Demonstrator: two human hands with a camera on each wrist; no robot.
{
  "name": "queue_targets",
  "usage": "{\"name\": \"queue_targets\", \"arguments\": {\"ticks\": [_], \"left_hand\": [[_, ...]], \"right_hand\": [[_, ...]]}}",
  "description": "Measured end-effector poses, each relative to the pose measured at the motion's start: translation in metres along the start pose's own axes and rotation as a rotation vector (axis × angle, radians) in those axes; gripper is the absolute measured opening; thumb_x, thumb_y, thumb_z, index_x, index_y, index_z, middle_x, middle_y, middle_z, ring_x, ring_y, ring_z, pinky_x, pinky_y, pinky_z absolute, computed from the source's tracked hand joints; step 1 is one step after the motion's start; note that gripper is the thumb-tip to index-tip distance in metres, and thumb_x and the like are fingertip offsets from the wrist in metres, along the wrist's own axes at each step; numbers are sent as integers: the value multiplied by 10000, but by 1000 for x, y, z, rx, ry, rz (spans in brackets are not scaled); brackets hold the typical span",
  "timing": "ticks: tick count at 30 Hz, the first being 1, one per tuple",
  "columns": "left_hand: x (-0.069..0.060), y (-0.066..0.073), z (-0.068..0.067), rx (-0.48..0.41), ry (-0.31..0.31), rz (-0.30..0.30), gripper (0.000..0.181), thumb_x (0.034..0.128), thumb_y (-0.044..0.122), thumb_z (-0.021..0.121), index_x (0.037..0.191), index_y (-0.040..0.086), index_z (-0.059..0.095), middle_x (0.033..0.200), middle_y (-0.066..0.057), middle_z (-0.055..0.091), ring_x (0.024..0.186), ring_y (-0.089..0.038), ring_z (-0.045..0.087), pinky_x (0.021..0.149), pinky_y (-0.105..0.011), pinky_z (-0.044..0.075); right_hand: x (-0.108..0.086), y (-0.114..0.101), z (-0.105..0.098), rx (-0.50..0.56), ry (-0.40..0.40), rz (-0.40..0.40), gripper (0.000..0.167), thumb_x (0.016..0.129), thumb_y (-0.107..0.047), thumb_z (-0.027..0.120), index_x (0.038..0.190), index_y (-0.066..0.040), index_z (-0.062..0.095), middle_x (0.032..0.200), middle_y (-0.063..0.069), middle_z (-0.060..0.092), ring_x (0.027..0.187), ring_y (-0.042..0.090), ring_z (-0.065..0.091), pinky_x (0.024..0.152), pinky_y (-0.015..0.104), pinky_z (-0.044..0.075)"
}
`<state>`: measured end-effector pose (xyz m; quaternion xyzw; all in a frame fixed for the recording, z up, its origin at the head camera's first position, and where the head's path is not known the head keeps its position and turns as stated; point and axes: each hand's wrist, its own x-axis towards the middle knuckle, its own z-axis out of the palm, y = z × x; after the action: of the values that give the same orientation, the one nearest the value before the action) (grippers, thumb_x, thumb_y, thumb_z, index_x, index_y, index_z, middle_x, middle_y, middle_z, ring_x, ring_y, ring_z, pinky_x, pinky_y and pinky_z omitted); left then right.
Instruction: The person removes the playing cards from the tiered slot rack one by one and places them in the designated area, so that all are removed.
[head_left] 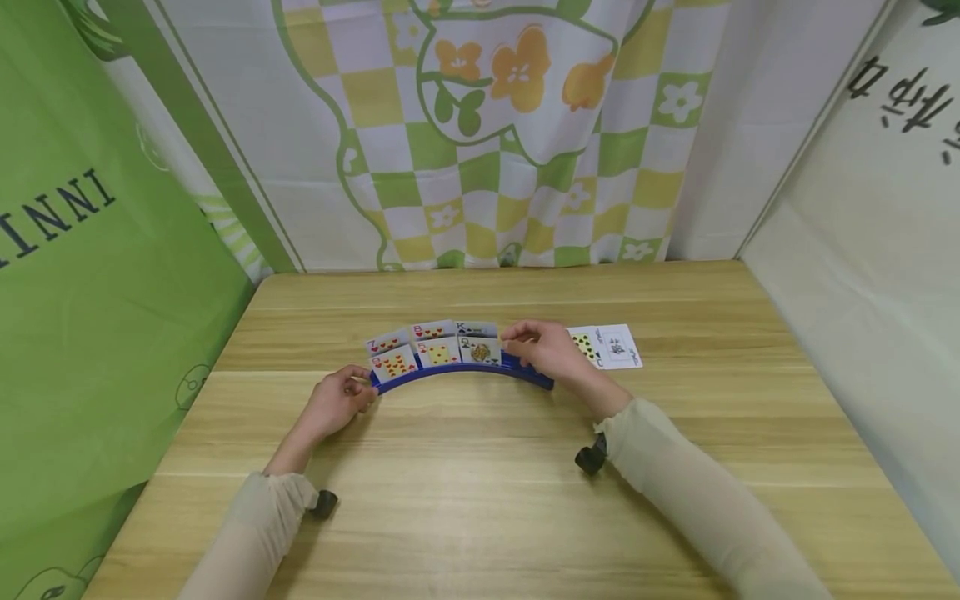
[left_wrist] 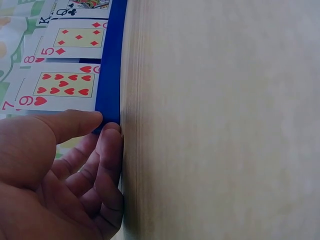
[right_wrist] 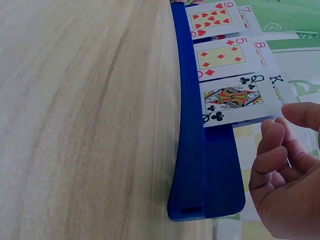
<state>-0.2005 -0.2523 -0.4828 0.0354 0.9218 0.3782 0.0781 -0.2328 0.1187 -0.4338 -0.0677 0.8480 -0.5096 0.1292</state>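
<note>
Filling the blue card holder (right_wrist: 192,120) looks to be the step in hand; I judge it partway along, since bare blue shows at the right end.

Nearest me: two pale sleeves, left (head_left: 243,529) and right (head_left: 697,492), reaching across the wooden counter (head_left: 480,483). Left grip (head_left: 336,402) pinches the holder's left end, thumb above, forefinger curled below; I read that as steadying. Right grip (head_left: 551,354) half curled at the right edge of the cards, thumb and forefinger close together. Whether it pinches a card or has let go, I cannot tell.

Holder stands on the counter between the grips, an arc with its ends bowed toward me. Front row, left to right: nine of hearts (head_left: 393,364), five of diamonds (head_left: 438,353), queen of clubs (head_left: 482,353). Behind, higher: a seven (head_left: 387,342), an eight (head_left: 432,330), a king (head_left: 478,328).

Beyond the right grip, flat on the counter: a black-pipped card (head_left: 585,346), partly hidden, and what looks like a joker (head_left: 619,347). Next move, my guess, calls for freeing the right grip and picking up one of these.

Farthest: checked curtain (head_left: 525,183) behind the counter.
</note>
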Motion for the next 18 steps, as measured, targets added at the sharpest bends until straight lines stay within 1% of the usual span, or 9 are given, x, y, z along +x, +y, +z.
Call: {"name": "queue_targets", "arguments": {"ticks": [9, 18], "left_hand": [[0, 0, 0, -1, 1, 1, 365, 940, 162, 667, 1240, -26, 578, 929, -137, 742, 684, -106, 626, 648, -264, 463], [0, 0, 0, 14, -1, -11, 361, 948, 178, 661, 1250, -3, 582, 948, -132, 744, 685, -101, 627, 670, -265, 463]], "right_hand": [[0, -2, 2, -18, -15, -14, 205, 966, -252, 655, 1141, -150, 682, 1148, 80, 678, 812, 204, 645, 696, 317, 524], [0, -4, 6, -3, -4, -43, 147, 966, -237, 656, 1056, -128, 699, 1068, 78, 685, 764, 194, 635, 636, 304, 502]]}}
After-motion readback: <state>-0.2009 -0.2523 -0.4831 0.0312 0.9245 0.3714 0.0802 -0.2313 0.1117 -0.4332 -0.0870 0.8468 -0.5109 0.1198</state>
